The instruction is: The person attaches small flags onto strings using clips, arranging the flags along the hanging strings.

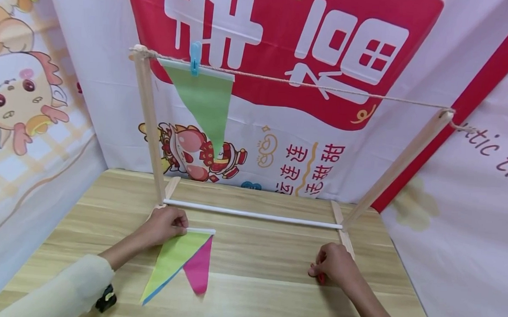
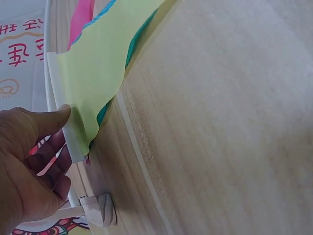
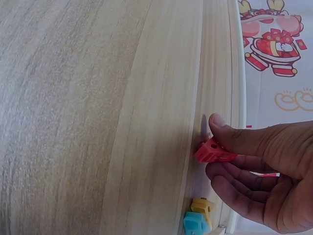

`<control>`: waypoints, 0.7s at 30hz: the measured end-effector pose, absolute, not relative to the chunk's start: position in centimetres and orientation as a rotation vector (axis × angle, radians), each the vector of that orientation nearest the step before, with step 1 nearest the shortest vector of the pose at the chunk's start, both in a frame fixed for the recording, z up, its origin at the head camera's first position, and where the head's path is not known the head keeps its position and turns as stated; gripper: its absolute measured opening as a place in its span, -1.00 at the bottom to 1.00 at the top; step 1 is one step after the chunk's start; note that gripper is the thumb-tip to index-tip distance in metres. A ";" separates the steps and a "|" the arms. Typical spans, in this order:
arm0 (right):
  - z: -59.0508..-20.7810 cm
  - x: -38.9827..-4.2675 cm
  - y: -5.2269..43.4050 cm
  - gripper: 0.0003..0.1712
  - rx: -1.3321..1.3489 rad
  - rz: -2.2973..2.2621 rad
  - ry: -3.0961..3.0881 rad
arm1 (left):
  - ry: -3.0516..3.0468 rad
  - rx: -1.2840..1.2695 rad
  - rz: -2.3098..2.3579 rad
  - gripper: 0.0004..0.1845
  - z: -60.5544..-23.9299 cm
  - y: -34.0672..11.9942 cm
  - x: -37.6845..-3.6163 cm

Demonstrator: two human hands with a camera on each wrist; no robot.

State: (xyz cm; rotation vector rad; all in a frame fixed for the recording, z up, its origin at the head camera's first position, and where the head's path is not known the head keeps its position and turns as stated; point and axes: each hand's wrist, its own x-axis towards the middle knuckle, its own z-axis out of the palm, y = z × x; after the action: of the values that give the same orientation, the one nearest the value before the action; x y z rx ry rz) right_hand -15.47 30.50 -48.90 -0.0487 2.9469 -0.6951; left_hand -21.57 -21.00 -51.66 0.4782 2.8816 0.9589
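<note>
My left hand (image 1: 166, 224) pinches the white top strip of a yellow pennant (image 1: 172, 255) between thumb and fingers. Behind it show the edge of a blue pennant (image 1: 161, 289) and a pink pennant (image 1: 199, 270). In the right wrist view, a red clothespin (image 3: 213, 151) sits between the thumb and fingers of my right hand (image 3: 261, 171), low over the table's right side. A green pennant (image 1: 209, 98) hangs from the rope (image 1: 305, 84), held near its left end by a light-blue clothespin (image 1: 195, 58).
Two wooden posts, left (image 1: 150, 124) and right (image 1: 397, 168), carry the rope; a white rod (image 1: 251, 213) joins their feet. A yellow clothespin (image 3: 201, 205) and a blue clothespin (image 3: 195, 224) lie near my right hand. A small black object (image 1: 106, 299) is by my left sleeve.
</note>
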 end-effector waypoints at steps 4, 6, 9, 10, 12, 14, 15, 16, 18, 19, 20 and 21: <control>-48.8 -15.5 30.3 -0.54 -0.056 -0.687 2.946 | 2.869 0.487 0.951 -0.88 -51.4 -21.1 -21.5; -48.6 -15.5 30.2 -0.55 -0.059 -0.690 2.936 | 2.861 0.486 0.951 -0.87 -51.3 -21.1 -21.5; -48.4 -15.5 30.1 -0.58 -0.087 -0.701 2.916 | 2.853 0.500 0.942 -0.87 -51.1 -21.2 -21.5; -48.3 -15.5 30.1 -0.58 -0.104 -0.704 2.909 | 2.849 0.506 0.940 -0.87 -51.0 -21.2 -21.5; -48.2 -15.6 30.1 -0.61 -0.135 -0.711 2.890 | 2.844 0.511 0.932 -0.86 -50.9 -21.2 -21.5; -48.1 -15.7 30.2 -0.66 -0.167 -0.720 2.869 | 2.841 0.522 0.928 -0.86 -50.8 -21.2 -21.5; -48.0 -15.8 30.2 -0.70 -0.174 -0.726 2.857 | 2.840 0.532 0.925 -0.86 -50.7 -21.2 -21.5; -48.0 -16.0 30.2 -0.75 -0.185 -0.733 2.845 | 2.842 0.535 0.921 -0.87 -50.7 -21.2 -21.5; -47.9 -16.2 30.4 -0.84 -0.192 -0.760 2.808 | 2.838 0.544 0.926 -0.88 -50.5 -21.2 -21.5; -47.9 -16.4 30.5 -0.87 -0.198 -0.779 2.786 | 2.831 0.547 0.934 -0.88 -50.5 -21.2 -21.5; -47.9 -16.5 30.5 -0.87 -0.202 -0.799 2.763 | 2.819 0.548 0.950 -0.89 -50.4 -21.2 -21.5; -47.9 -16.6 30.6 -0.85 -0.201 -0.832 2.731 | 2.804 0.550 0.966 -0.89 -50.4 -21.2 -21.5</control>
State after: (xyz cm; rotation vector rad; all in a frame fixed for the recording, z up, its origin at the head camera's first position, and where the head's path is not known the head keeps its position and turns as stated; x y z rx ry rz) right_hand -16.58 30.64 -47.91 -0.2011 2.7305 -0.8324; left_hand -21.54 -21.23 -50.36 0.5498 2.8043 0.9663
